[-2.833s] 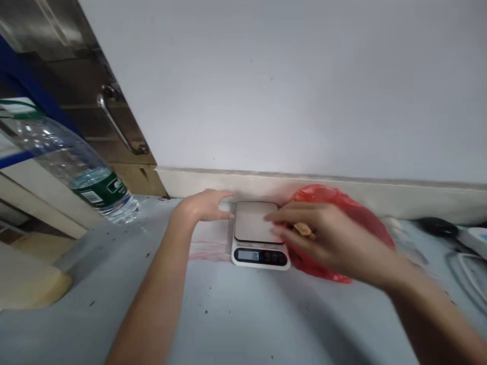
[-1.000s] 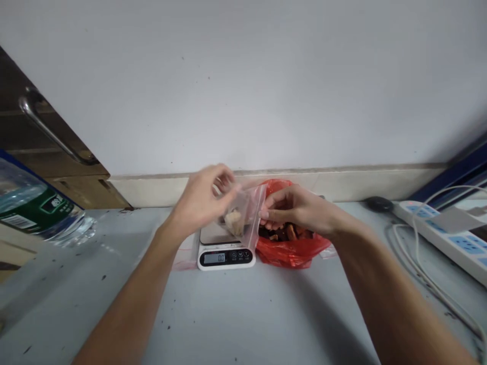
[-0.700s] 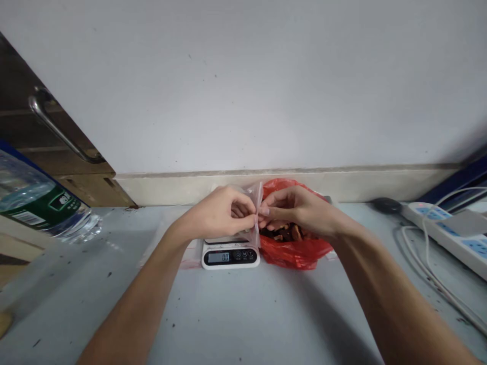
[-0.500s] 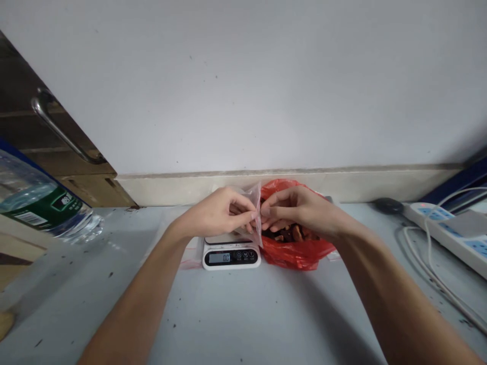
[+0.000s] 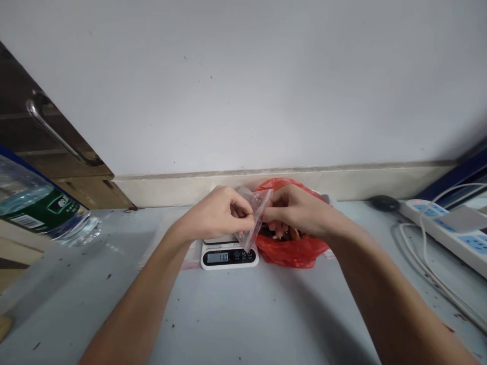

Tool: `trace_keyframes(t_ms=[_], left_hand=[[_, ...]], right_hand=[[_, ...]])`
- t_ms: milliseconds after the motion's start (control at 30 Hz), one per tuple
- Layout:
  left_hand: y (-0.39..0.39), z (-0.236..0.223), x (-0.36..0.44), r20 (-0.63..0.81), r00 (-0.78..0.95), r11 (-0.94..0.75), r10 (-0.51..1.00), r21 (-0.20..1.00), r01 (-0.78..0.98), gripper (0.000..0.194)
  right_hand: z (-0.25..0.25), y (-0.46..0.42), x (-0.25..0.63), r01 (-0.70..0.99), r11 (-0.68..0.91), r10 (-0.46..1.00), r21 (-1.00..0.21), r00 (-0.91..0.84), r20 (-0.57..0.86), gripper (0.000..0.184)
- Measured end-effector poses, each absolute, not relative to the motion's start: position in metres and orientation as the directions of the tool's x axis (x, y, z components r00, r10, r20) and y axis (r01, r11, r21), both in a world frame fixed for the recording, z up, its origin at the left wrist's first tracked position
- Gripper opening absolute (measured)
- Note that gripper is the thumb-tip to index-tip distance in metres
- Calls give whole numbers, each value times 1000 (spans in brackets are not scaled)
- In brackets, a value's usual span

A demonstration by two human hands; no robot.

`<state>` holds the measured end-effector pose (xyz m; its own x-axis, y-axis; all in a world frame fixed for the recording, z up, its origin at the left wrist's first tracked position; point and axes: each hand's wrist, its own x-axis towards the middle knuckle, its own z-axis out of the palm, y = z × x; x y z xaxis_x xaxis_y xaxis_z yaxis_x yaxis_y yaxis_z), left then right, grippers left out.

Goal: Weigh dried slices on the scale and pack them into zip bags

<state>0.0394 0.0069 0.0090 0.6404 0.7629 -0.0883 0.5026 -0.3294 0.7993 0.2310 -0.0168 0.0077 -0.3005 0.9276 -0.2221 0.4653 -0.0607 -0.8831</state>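
My left hand (image 5: 224, 213) pinches one side of a small clear plastic bag (image 5: 255, 215) above a white digital scale (image 5: 230, 266). The scale's display reads about 11.0. My right hand (image 5: 294, 210) is closed at the opposite edge of the clear bag, its fingertips partly hidden behind the film. Under the right hand sits an open red plastic bag (image 5: 292, 256) containing brown, dried-looking pieces (image 5: 294, 233) whose kind I cannot make out. Most of the weighing plate is hidden by my left hand.
Flat clear bags (image 5: 160, 238) lie left of the scale. A large water bottle (image 5: 49, 208) lies tilted at the left. On the right are a power strip (image 5: 449, 228), a white cable (image 5: 414, 253) and a black mouse-like object (image 5: 384, 203). A wall (image 5: 266, 91) rises behind.
The clear bag has swung from nearly edge-on to slanted, showing more of its side. The scale's reading has gone from 0.0 to about 11.0. Both hands remain near the same place.
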Motion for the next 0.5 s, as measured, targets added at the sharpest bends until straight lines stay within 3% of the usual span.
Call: trace_keyframes(t_ms=[167, 267, 367, 400, 500], left_hand=[[10, 21, 27, 71, 502, -364, 862, 777, 514, 15], [11, 22, 24, 108, 464, -377, 879, 754, 538, 16], [7, 19, 32, 146, 479, -418, 865, 737, 531, 17], [5, 18, 36, 173, 480, -438, 860, 733, 521, 17], [-2, 16, 46, 257, 536, -528, 804, 722, 446, 17]], right_hand=[[8, -17, 233, 724, -118, 991, -680, 39, -131, 38], [8, -20, 234, 750, -62, 987, -658, 146, 73, 26], [9, -29, 227, 741, 150, 939, -654, 100, 328, 3], [9, -31, 224, 745, 196, 935, -638, 54, 351, 8], [8, -36, 219, 795, 193, 972, -575, -75, 224, 17]])
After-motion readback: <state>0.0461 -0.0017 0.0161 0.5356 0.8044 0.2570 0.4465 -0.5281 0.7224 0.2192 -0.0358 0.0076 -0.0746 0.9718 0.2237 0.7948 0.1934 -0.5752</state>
